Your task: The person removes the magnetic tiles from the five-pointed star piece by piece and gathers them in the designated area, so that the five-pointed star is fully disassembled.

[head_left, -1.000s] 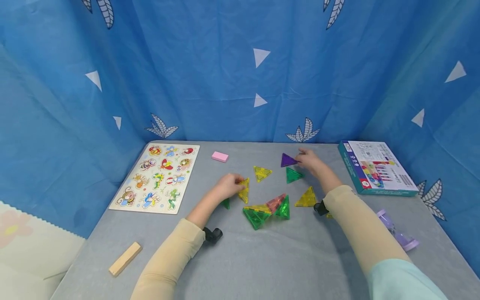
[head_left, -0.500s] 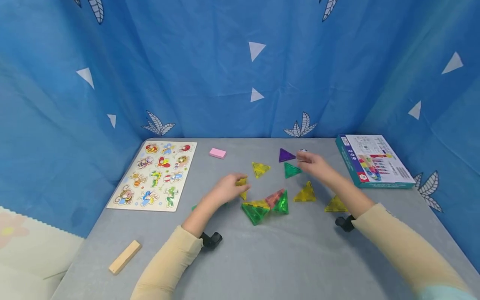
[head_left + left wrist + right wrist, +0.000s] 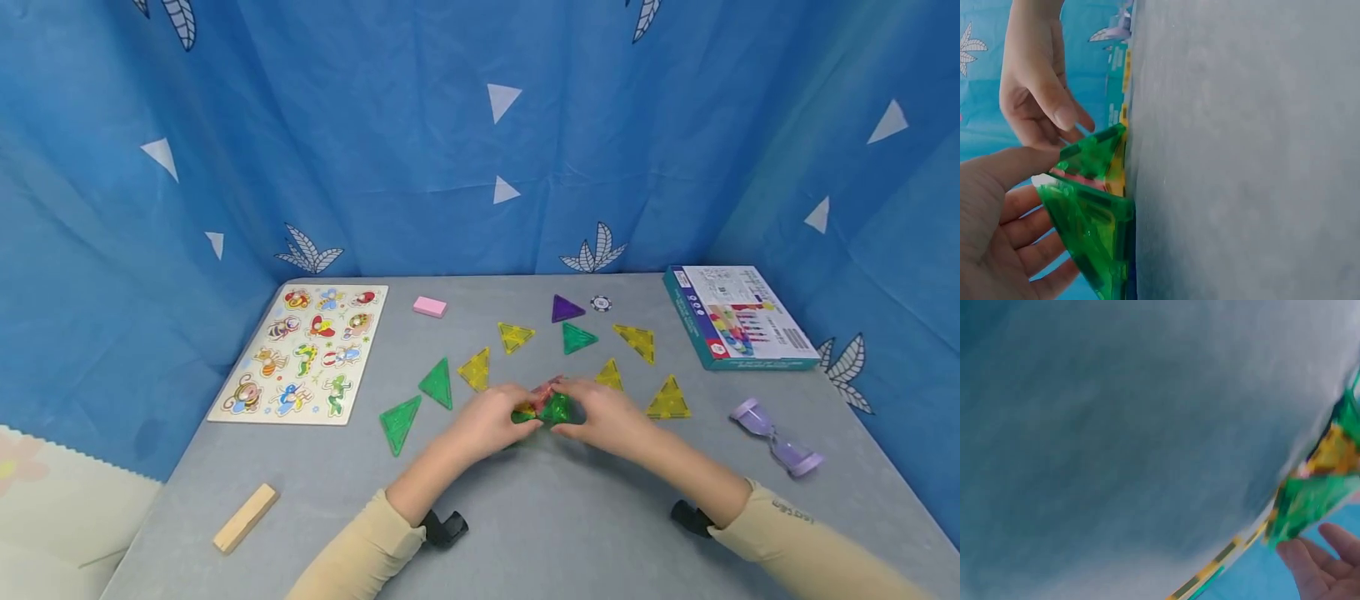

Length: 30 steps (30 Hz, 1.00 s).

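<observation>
Several translucent triangular magnetic tiles, joined into a small raised shape with green tiles (image 3: 556, 408) in front and a pink-red tile (image 3: 545, 390) behind, stand on the grey table between both hands. My left hand (image 3: 495, 421) holds the shape from its left. In the left wrist view, its thumb lies at the top corner of the green tile (image 3: 1088, 222) and its fingers are behind. From the right comes my right hand (image 3: 607, 417), fingers loosely bent. In the right wrist view, one fingertip is at the lower corner of a green tile (image 3: 1310, 500).
Loose yellow tiles (image 3: 669, 400), green tiles (image 3: 400, 423) and a purple tile (image 3: 566, 308) lie around, near a round chip (image 3: 601, 303). Farther out are an insect puzzle board (image 3: 300, 354), pink block (image 3: 430, 307), wooden block (image 3: 246, 518), box (image 3: 742, 317) and purple hourglass (image 3: 776, 437).
My right hand has left a yellow tile near the chip and come down to the joined tiles. The left hand has let go of a yellow tile and moved right to them.
</observation>
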Available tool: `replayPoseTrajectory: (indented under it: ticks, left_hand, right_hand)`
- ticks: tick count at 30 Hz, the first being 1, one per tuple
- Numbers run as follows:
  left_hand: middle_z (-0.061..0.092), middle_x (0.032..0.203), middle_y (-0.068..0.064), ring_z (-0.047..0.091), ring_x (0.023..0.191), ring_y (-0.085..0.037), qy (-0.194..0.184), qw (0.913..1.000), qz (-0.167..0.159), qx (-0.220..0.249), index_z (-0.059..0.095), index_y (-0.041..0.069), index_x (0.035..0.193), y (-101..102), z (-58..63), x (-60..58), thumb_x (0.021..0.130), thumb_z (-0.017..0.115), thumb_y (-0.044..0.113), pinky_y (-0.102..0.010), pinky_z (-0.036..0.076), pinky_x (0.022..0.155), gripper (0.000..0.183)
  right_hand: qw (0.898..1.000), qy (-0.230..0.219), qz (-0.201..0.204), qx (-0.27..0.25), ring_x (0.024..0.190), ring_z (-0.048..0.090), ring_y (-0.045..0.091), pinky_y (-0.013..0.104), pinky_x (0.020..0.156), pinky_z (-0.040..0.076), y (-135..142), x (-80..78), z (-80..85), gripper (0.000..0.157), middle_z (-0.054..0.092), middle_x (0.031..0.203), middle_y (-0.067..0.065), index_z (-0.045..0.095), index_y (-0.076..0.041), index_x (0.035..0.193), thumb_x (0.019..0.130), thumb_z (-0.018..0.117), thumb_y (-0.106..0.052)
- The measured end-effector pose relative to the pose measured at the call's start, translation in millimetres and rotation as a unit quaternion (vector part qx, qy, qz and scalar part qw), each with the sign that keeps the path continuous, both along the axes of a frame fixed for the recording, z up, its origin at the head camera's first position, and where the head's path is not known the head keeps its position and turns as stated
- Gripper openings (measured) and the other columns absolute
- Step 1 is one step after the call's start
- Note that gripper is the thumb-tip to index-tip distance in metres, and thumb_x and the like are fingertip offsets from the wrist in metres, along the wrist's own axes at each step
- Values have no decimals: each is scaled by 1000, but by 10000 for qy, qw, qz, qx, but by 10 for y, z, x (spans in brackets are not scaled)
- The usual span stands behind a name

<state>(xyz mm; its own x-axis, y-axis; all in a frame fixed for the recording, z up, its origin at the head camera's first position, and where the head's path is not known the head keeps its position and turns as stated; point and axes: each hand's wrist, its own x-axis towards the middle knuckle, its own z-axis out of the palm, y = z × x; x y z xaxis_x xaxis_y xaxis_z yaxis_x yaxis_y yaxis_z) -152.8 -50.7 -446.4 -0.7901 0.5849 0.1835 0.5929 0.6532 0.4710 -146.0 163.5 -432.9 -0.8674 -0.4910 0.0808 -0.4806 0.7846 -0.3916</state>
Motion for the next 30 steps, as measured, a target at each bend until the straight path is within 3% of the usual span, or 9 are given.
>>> replayPoseTrajectory:
  ticks: [7, 13, 18, 20, 24, 30]
  left_hand:
    - [68, 102, 5, 63, 88, -8, 157, 9993, 315, 107, 71, 18, 106, 42, 7, 21, 87, 66, 32, -23, 50, 72, 24]
    - [68, 91, 5, 58, 70, -3, 333, 9986, 382, 170, 73, 17, 96, 59, 2, 16, 87, 66, 31, -18, 46, 59, 18]
    - [69, 90, 4, 58, 67, -3, 386, 9983, 389, 215, 73, 16, 96, 57, 4, 14, 87, 66, 28, -18, 45, 57, 16]
    - [69, 92, 4, 58, 69, -2, 383, 9982, 390, 244, 73, 16, 97, 57, 1, 11, 87, 66, 28, -17, 46, 58, 16]
    - [69, 92, 3, 59, 69, -3, 408, 9980, 387, 278, 73, 16, 96, 57, -9, 3, 87, 66, 27, -18, 46, 59, 15]
    - [69, 94, 5, 64, 77, -11, 293, 9982, 354, 384, 73, 17, 97, 33, -20, 4, 89, 64, 27, -21, 49, 65, 16]
  right_hand:
    - [9954, 723, -162, 611, 87, 66, 27, 38, 69, 54, -150, 33, -48, 54, 64, 113, 16, 61, -7, 118, 75, 77, -35]
    - [9940, 961, -92, 505, 73, 65, 17, 32, 62, 53, -159, 13, -75, 42, 69, 100, 6, 65, -11, 111, 77, 77, -31]
    - [9971, 735, -147, 158, 50, 50, 8, 24, 49, 43, -121, -9, -56, 34, 70, 92, 5, 68, -11, 109, 79, 75, -27]
    - [9985, 496, -215, -87, 51, 52, 8, 22, 48, 42, -86, -25, -40, 32, 70, 91, 6, 68, -8, 109, 81, 73, -24]
    - [9972, 65, -396, -624, 72, 66, 17, 26, 56, 52, 27, -60, 5, 28, 69, 94, 10, 67, -3, 108, 84, 68, -17]
    - [9892, -375, -772, -1191, 83, 67, 24, 36, 68, 54, 252, -121, 86, 20, 69, 95, 14, 65, 2, 105, 87, 62, -8]
